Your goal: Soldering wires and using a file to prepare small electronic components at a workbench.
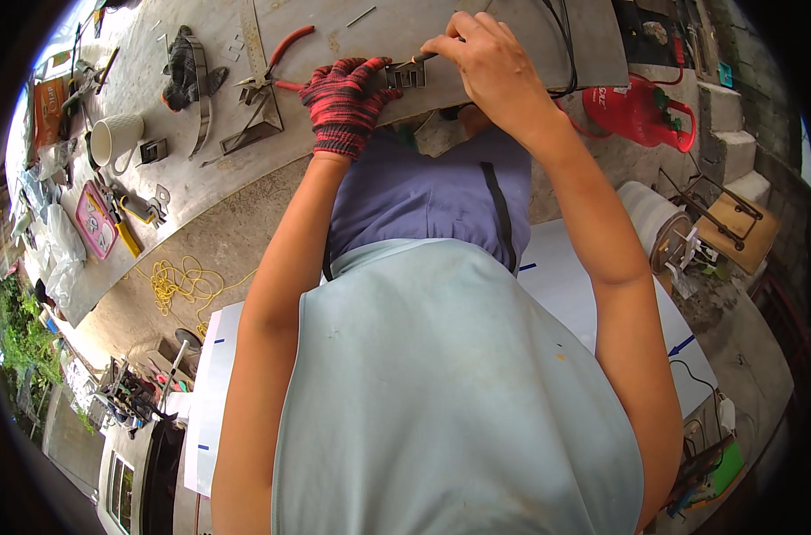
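Observation:
My left hand [347,98], in a red and black knit glove, is closed on a small notched metal piece [412,78] near the table's edge. My bare right hand [499,71] pinches a thin dark tool [425,56] whose tip meets the top of the metal piece; its kind is too small to make out. Just left of the glove lie pliers with red handles [291,43], their jaws by a triangular metal frame [261,129]. A flat metal ruler [250,36] runs up the table beside them.
The metal table [361,31] also bears a dark glove [182,71], a curved metal strip [200,107], a white mug [117,138], a small metal box [153,151] and a pink tray [95,218]. A red gas cylinder [633,111] stands right, yellow cord [178,283] lies on the floor left.

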